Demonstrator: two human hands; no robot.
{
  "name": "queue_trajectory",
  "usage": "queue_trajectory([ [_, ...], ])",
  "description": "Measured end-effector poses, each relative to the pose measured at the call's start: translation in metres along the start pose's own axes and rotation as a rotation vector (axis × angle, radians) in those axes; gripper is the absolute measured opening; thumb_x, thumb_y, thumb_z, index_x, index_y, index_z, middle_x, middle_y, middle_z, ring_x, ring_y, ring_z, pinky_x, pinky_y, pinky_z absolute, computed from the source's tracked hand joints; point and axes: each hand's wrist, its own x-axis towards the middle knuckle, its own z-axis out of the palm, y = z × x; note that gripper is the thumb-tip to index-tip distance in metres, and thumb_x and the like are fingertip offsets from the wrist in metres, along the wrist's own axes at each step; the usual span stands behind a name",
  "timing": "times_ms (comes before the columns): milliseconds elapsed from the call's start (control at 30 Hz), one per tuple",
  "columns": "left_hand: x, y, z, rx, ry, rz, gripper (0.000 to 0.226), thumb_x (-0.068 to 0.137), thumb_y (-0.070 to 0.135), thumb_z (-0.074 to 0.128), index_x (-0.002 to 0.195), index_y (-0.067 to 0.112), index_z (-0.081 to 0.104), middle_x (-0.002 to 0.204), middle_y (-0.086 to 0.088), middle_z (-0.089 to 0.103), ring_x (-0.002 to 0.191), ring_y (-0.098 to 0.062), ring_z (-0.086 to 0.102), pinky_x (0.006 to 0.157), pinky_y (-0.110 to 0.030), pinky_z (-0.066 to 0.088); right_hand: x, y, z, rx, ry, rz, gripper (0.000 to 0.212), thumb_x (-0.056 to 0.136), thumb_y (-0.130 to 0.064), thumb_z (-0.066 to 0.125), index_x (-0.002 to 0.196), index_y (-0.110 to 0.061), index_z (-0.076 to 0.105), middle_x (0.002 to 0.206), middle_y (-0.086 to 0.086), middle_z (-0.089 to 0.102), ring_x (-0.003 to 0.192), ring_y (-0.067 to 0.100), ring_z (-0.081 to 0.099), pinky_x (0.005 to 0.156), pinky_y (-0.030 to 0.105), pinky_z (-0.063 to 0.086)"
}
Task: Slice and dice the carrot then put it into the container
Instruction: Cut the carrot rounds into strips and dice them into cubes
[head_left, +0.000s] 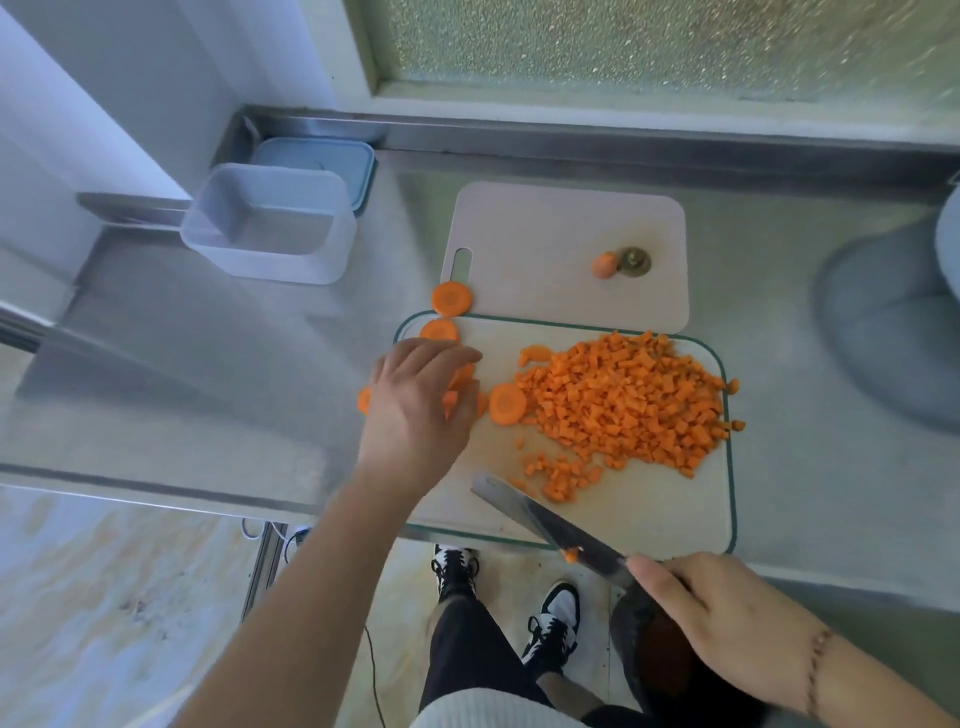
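A big heap of diced carrot lies on the green-rimmed cutting board. Round carrot slices lie at the board's left: one beside the heap, one at the corner, one just off the board. My left hand reaches over the board's left edge and its curled fingers grip several carrot slices. My right hand holds the knife by its handle, the blade pointing up-left above the board's near edge. The white container stands at the far left, with nothing in it.
A second, pale cutting board lies behind the first, carrying the carrot tip and stem end. A blue lid lies behind the container. A grey round object stands at the right. The steel counter's edge runs at near left.
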Motion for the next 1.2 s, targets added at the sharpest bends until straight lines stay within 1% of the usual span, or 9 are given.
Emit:
queue_trajectory([
  [67,0.014,-0.004,0.01,0.155,-0.252,0.063,0.04,0.082,0.043,0.058,0.109,0.018,0.075,0.105,0.002,0.074,0.107,-0.031,0.061,0.089,-0.047,0.043,0.006,0.004,-0.008,-0.019,0.011,0.019,0.066,0.078,-0.077,0.015,0.056,-0.017,0.033,0.051,0.002,0.033,0.047,0.009,0.034,0.052,0.024,0.031],
  [167,0.023,-0.005,0.023,0.232,-0.446,0.131,0.042,0.078,0.048,0.064,0.109,0.021,0.074,0.102,0.003,0.075,0.11,-0.033,0.062,0.091,-0.054,0.039,0.015,0.013,-0.028,0.001,0.083,0.072,0.062,0.077,-0.075,0.016,0.054,-0.019,0.031,0.046,-0.001,0.031,0.044,0.009,0.034,0.051,0.022,0.031],
  [433,0.018,0.001,0.023,0.082,-0.289,0.066,0.024,0.074,0.022,0.082,0.096,0.02,0.073,0.083,0.01,0.068,0.086,-0.025,0.064,0.08,-0.045,0.04,0.028,0.03,-0.042,0.075,0.129,0.045,0.072,0.074,-0.087,0.013,0.057,-0.019,0.03,0.048,-0.004,0.029,0.044,0.008,0.03,0.05,0.022,0.031],
  [533,0.004,0.011,0.007,-0.18,-0.123,-0.094,0.011,0.081,0.009,0.076,0.091,0.013,0.073,0.076,0.012,0.061,0.07,-0.002,0.058,0.077,-0.015,0.045,0.022,0.027,-0.039,0.169,0.096,0.031,0.075,0.07,-0.091,0.016,0.056,-0.019,0.032,0.049,-0.004,0.03,0.045,0.009,0.032,0.054,0.025,0.033],
  [600,-0.016,0.024,0.002,-0.326,-0.145,-0.266,0.024,0.079,0.002,0.081,0.09,0.021,0.071,0.073,0.013,0.063,0.069,0.0,0.059,0.068,-0.005,0.041,0.018,0.022,-0.037,0.193,0.102,0.016,0.073,0.071,-0.089,0.016,0.056,-0.018,0.032,0.049,-0.005,0.029,0.045,0.008,0.031,0.054,0.026,0.033],
  [733,-0.063,0.032,0.024,-0.276,-0.275,-0.108,0.008,0.082,0.016,0.075,0.087,0.019,0.069,0.08,0.011,0.064,0.07,-0.007,0.057,0.067,-0.021,0.049,0.011,0.01,-0.028,0.152,0.168,-0.015,0.073,0.073,-0.087,0.012,0.056,-0.019,0.032,0.047,-0.004,0.032,0.045,0.008,0.034,0.051,0.023,0.032],
  [833,-0.081,0.027,0.039,-0.067,-0.14,0.048,0.015,0.091,0.023,0.065,0.086,0.012,0.072,0.101,-0.004,0.065,0.088,-0.023,0.058,0.078,-0.036,0.05,0.008,0.004,-0.021,0.102,0.186,-0.022,0.068,0.082,-0.077,0.014,0.056,-0.019,0.036,0.045,-0.004,0.038,0.045,0.009,0.038,0.05,0.024,0.032],
  [900,-0.089,0.029,0.041,-0.052,-0.048,0.061,0.013,0.094,0.018,0.067,0.088,0.009,0.074,0.105,-0.007,0.064,0.091,-0.027,0.057,0.082,-0.039,0.05,0.007,0.001,-0.018,0.083,0.19,-0.016,0.064,0.083,-0.071,0.019,0.057,-0.018,0.041,0.044,-0.005,0.041,0.045,0.009,0.042,0.049,0.024,0.032],
  [1200,-0.1,0.032,0.049,-0.105,-0.097,0.148,0.008,0.093,0.01,0.073,0.096,0.004,0.076,0.104,-0.007,0.07,0.097,-0.028,0.063,0.093,-0.037,0.052,-0.004,-0.002,-0.013,-0.15,0.138,0.032,0.07,0.079,-0.074,0.005,0.064,-0.023,0.051,0.058,0.004,0.057,0.057,0.014,0.057,0.059,0.032,0.049],
])
